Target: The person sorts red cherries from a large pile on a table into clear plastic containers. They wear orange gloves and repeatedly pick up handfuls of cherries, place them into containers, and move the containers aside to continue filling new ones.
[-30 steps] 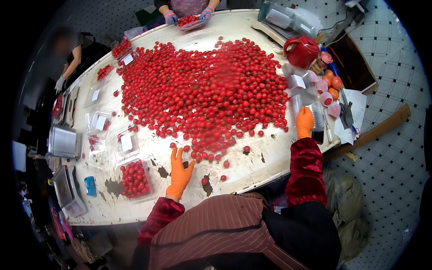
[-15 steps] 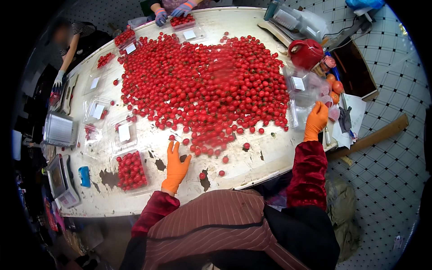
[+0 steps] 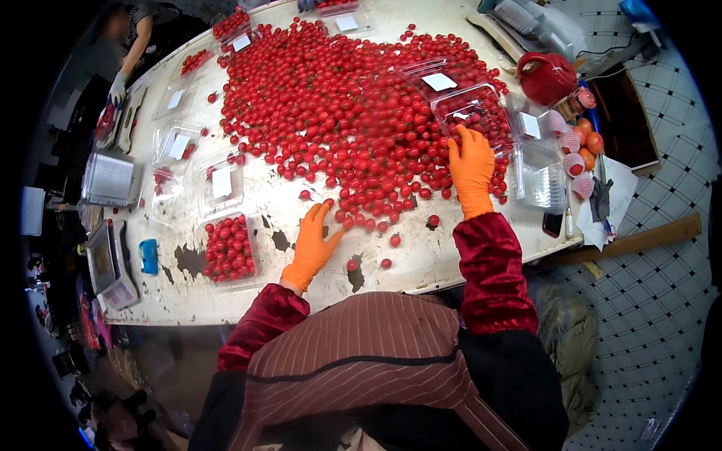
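My right hand [image 3: 472, 174], in an orange glove, grips the near edge of an opened clear plastic clamshell box [image 3: 479, 92] with a white label on its lid. The box is held over the right part of a broad heap of red cherry tomatoes [image 3: 323, 113], which show through it. My left hand [image 3: 310, 246], also orange-gloved, rests low over the table at the heap's near edge, its fingers apart. One fingertip is right beside a single tomato [image 3: 329, 203]; I cannot tell whether they touch. A box filled with tomatoes [image 3: 230, 246] stands left of that hand.
Several labelled clear boxes [image 3: 221, 183] lie left of the heap. A scale [image 3: 110, 267] and a blue object [image 3: 148, 256] stand far left. A red kettle [image 3: 547, 78], net-wrapped fruit [image 3: 582, 186] and more boxes [image 3: 538, 180] line the right. A co-worker's gloved hand [image 3: 117, 89] shows far left.
My right hand has moved left from the table's right side, bringing a clear clamshell box over the tomatoes. The whole view has shifted, with the table now higher in it.
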A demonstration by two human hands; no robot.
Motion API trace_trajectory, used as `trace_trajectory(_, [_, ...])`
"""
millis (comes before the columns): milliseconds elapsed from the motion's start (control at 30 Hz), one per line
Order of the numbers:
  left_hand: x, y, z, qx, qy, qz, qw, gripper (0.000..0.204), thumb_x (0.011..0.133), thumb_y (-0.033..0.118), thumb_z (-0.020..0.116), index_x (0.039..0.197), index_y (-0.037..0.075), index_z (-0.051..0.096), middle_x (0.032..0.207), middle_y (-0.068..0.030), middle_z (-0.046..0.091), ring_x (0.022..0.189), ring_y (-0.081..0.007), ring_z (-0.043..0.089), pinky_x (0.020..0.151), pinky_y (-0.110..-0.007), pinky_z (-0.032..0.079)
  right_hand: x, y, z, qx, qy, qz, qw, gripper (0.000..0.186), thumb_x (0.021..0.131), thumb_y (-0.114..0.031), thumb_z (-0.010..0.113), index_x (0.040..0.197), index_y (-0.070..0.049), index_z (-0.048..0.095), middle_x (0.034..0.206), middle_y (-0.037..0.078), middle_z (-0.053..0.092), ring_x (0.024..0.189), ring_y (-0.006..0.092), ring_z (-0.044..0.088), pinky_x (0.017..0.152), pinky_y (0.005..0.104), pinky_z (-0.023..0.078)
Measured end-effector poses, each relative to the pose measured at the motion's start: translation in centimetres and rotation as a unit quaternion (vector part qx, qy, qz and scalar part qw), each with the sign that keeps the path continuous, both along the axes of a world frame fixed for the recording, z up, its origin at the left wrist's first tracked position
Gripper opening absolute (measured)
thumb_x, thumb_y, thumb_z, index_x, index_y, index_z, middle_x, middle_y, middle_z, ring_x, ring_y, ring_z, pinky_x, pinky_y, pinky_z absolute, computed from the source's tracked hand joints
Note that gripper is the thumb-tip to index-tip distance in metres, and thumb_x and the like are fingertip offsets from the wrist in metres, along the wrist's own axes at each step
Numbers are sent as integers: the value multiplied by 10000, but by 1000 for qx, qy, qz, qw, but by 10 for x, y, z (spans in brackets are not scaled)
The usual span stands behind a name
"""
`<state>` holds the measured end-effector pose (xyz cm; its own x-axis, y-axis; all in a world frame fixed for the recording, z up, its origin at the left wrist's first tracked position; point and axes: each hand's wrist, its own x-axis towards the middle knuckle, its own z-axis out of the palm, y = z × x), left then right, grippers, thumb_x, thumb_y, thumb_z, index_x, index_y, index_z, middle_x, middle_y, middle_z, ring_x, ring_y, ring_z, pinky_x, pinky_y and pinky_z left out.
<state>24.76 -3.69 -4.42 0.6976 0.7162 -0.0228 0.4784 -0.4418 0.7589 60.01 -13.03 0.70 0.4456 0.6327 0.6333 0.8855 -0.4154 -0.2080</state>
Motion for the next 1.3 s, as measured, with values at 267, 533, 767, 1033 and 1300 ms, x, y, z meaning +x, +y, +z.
trace_trajectory(267, [31, -9, 15, 171, 64, -91, 979, 771, 737, 189, 779, 1421, 99, 435, 1473, -185, 390, 1310, -444, 386, 1082, -471, 360, -126, -40, -35, -200, 159, 244, 936, 641, 777, -244, 729, 1349, -79, 491, 1367, 156, 482, 1238, 367, 454, 1024, 471, 385])
trace_trajectory(533, [-16, -40, 3, 81, -10, -282, 956, 670, 745, 157, 773, 1358, 75, 513, 1500, -177, 374, 1377, -442, 331, 1100, -485, 349, -165, -101, -59, -230, 184, 346, 891, 654, 797, -312, 726, 1367, -100, 487, 1451, 141, 421, 1355, 369, 366, 1109, 545, 283])
trace_trajectory(767, [-44, -47, 4, 37, 90, -71, 993, 1086, 561, 216, 896, 1464, 16, 327, 1456, -196, 365, 1263, -416, 402, 1066, -444, 383, -95, -112, -81, -141, 276, 3, 951, 724, 803, -310, 715, 1407, -39, 423, 1399, 254, 437, 1283, 407, 413, 1078, 466, 336])
trace_trajectory(1033, [8, -62, -3, -17, 77, -134, 988, 1062, 578, 131, 830, 1500, 117, 304, 1435, -168, 379, 1260, -372, 447, 993, -406, 463, -183, -86, -87, -189, 276, 228, 915, 749, 776, -321, 746, 1403, -49, 440, 1417, 247, 402, 1311, 411, 379, 1093, 473, 327])
trace_trajectory(1300, [-1, -71, 5, -38, 118, -108, 986, 1152, 537, 141, 872, 1512, 104, 259, 1447, -155, 360, 1257, -370, 457, 966, -418, 483, -164, -118, -38, -357, 339, 133, 860, 1136, 559, -352, 903, 1488, -106, 297, 1299, 169, 460, 1147, 363, 501, 936, 433, 480])
